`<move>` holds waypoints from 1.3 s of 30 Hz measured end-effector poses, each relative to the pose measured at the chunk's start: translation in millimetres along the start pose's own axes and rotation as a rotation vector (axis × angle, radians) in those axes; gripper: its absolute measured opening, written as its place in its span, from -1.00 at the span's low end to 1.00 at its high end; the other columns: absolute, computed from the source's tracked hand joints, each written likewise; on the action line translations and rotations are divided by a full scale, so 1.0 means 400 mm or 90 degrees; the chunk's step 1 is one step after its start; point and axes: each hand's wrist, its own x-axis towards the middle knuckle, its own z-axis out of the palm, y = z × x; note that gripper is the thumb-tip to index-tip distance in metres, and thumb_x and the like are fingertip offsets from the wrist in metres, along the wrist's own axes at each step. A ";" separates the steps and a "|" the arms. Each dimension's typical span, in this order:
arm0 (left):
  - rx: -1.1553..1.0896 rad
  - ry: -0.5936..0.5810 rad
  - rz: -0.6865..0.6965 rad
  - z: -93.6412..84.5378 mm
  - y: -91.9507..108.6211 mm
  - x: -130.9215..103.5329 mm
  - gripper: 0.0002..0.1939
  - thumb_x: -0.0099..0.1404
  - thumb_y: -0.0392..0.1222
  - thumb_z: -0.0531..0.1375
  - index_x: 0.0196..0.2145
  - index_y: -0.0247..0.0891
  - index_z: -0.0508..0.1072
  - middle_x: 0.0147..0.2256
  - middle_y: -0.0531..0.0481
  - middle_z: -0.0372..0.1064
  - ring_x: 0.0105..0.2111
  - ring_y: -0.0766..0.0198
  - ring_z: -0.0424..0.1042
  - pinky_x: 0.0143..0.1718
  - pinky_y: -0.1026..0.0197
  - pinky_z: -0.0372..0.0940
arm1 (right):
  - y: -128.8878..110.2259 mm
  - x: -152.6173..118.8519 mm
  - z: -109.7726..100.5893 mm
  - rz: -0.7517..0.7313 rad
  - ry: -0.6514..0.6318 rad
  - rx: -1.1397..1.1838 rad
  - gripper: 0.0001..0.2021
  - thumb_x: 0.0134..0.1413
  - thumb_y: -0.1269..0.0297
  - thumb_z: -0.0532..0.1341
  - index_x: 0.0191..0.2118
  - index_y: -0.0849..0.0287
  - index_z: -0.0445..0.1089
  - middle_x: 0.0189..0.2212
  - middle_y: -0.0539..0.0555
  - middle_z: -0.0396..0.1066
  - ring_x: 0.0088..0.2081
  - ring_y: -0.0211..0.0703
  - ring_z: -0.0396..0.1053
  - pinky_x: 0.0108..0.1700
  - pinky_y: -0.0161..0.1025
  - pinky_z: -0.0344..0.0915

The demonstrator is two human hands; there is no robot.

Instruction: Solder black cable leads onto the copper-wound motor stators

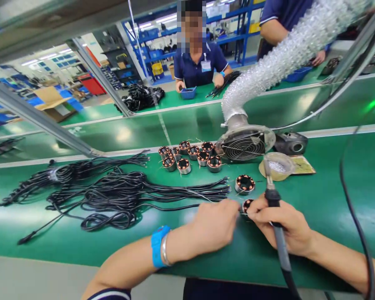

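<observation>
Copper-wound stator (247,205) against my right hand (284,225), soldering iron (273,196) gripped there too; left hand (217,223) curled beside the stator, can't tell if it's pinching

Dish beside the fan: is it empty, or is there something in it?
Not empty: small, pale, shiny bits lie inside the dish. How deep they go, I cannot tell.

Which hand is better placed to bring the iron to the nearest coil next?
Probably the right hand: it holds the iron, tip up, and is at the nearest coil. The left hand is close but holds no iron.
</observation>
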 end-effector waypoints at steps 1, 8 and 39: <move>0.044 -0.013 -0.035 0.007 -0.023 0.008 -0.76 0.39 -0.27 -0.07 -0.12 -0.23 0.36 -0.25 -0.18 0.45 -0.31 0.07 0.45 -0.30 0.05 0.36 | 0.006 -0.001 -0.005 -0.033 -0.005 0.000 -0.75 0.11 0.52 0.20 -0.19 -0.02 0.35 -0.38 -0.02 0.48 -0.40 -0.19 0.49 -0.32 -0.24 0.48; 0.101 -0.045 0.006 0.000 -0.120 0.010 -0.94 0.33 -0.23 0.09 -0.32 -0.21 0.31 -0.29 -0.12 0.38 -0.23 0.07 0.36 -0.17 0.05 0.26 | 0.066 -0.023 -0.050 -0.090 0.015 -0.097 -0.70 0.07 0.45 0.26 -0.06 0.09 0.29 -0.24 0.13 0.47 -0.28 -0.09 0.48 -0.24 -0.15 0.48; -0.756 0.108 -0.027 0.096 -0.056 0.032 -0.65 0.40 0.14 0.07 -0.20 -0.25 0.23 -0.41 0.11 0.12 -0.42 0.38 0.08 -0.34 0.31 0.08 | -0.049 0.032 0.077 0.090 0.118 0.001 -0.81 0.13 0.49 0.12 -0.18 0.07 0.26 -0.45 -0.08 0.31 -0.49 -0.33 0.30 -0.45 -0.40 0.27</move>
